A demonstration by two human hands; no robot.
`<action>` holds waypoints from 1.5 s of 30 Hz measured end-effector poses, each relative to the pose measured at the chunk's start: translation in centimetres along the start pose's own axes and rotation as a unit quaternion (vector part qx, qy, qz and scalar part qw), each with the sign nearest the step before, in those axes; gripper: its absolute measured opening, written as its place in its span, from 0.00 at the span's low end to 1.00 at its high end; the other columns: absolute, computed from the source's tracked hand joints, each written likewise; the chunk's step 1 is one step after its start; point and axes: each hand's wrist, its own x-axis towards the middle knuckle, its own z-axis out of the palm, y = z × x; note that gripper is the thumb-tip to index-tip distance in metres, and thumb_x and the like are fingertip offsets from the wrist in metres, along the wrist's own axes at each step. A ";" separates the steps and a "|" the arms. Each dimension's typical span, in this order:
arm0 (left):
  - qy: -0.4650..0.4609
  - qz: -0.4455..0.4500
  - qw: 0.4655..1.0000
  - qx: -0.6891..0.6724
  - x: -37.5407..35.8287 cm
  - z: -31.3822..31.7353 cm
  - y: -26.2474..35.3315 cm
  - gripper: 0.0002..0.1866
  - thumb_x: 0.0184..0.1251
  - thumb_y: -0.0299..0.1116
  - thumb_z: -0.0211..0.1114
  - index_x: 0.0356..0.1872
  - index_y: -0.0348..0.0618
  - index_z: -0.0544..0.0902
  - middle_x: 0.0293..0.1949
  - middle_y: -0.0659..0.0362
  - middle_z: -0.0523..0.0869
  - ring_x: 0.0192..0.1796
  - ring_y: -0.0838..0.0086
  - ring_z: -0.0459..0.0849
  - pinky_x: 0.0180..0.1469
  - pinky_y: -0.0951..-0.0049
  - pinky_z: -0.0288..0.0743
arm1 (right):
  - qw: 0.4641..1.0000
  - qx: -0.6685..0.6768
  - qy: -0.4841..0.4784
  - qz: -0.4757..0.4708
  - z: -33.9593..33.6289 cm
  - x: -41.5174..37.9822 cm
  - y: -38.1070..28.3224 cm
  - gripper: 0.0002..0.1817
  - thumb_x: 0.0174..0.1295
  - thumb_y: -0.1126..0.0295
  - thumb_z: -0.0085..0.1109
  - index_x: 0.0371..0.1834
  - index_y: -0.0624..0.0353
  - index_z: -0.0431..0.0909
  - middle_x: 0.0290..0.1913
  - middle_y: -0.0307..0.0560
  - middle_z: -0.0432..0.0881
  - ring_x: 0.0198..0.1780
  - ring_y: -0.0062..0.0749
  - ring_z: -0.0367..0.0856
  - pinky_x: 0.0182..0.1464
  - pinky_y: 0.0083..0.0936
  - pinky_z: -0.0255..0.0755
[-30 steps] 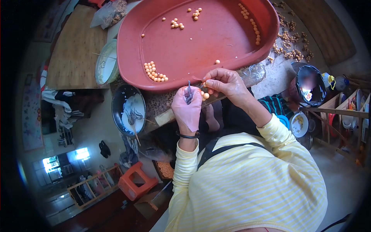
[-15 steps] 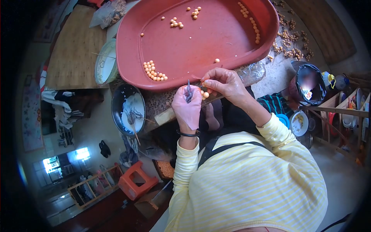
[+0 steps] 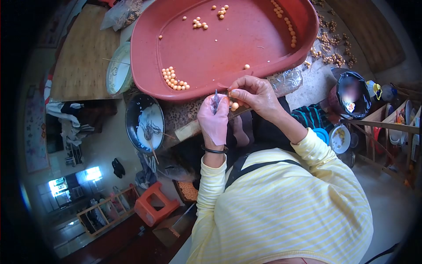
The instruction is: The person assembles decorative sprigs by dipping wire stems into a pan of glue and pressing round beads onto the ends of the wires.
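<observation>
Nearest the camera: yellow striped sleeves, both forearms reaching forward to meet at the near rim of the red tray.

Left hand — pink-gloved, closed around a thin dark pointed tool. The tool's long axis runs roughly upright in the view, tip pointing away from the body toward the tray rim. A dark band sits on that wrist.

Right hand — bare, fingers pinched together on small orange-yellow balls; how many it holds cannot be told. The balls show just below its fingertips, immediately to the right of the tool's tip, near enough that touching or apart cannot be settled. The two hands are close to equally near the balls; the right one has them in its grip.

Just left of the hands: a dark bowl with pale contents and thin sticks.

Farther — inside the tray, a cluster of loose balls lies left of and beyond the hands, with smaller groups scattered toward the far rim. A white plate stands beside the tray's left edge.
</observation>
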 end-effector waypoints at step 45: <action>-0.032 0.005 0.998 -0.054 0.0 -0.4 -0.8 0.05 0.66 0.24 0.58 0.41 0.38 0.77 0.29 0.63 0.80 0.26 0.87 0.71 0.24 0.91 0.61 | 0.999 -0.011 -0.030 0.028 0.1 -0.2 -0.4 0.04 0.62 0.74 0.61 0.36 0.62 0.80 0.28 0.40 0.81 0.25 0.13 0.75 0.26 0.07 0.68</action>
